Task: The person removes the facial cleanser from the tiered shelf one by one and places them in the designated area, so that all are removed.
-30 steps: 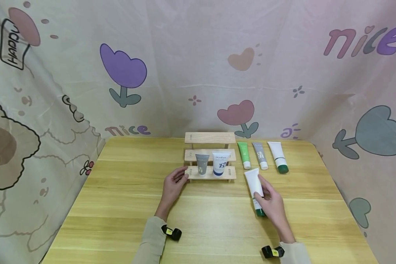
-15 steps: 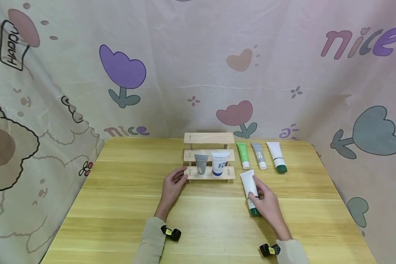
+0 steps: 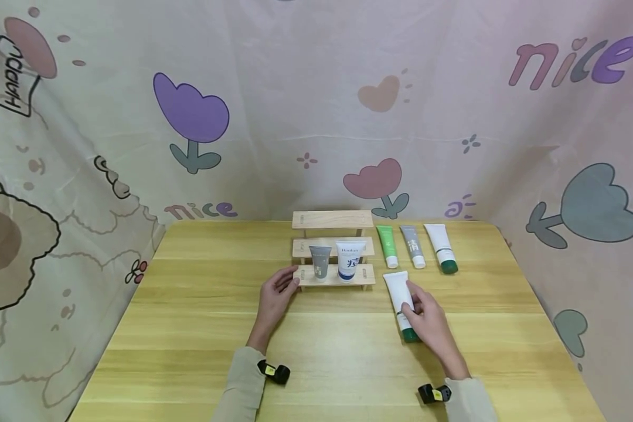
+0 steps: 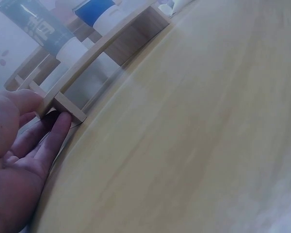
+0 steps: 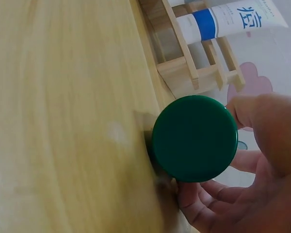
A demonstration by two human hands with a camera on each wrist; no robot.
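**White Tube [image 3: 398, 292] Held Beside Wooden Stand [image 3: 332, 220]**

My left hand [image 3: 275, 297] pinches the wooden stand by the left end of its lowest step. On that step, a standing gray tube [image 3: 320, 261] and, to its right, a blue-banded tube [image 3: 350, 257] rest upright on their caps. Just right of the stand, a green tube [image 3: 387, 243] lies on the table [image 3: 322, 375], cap toward me. Right of the stand and nearer me than its front step, the white tube sits in the grasp of my right hand [image 3: 428, 316], green cap my way; whether it touches the table, I cannot tell. Farther right of the stand lie a flat gray tube [image 3: 412, 245] and, outermost, a second white tube [image 3: 440, 241], also green-capped.
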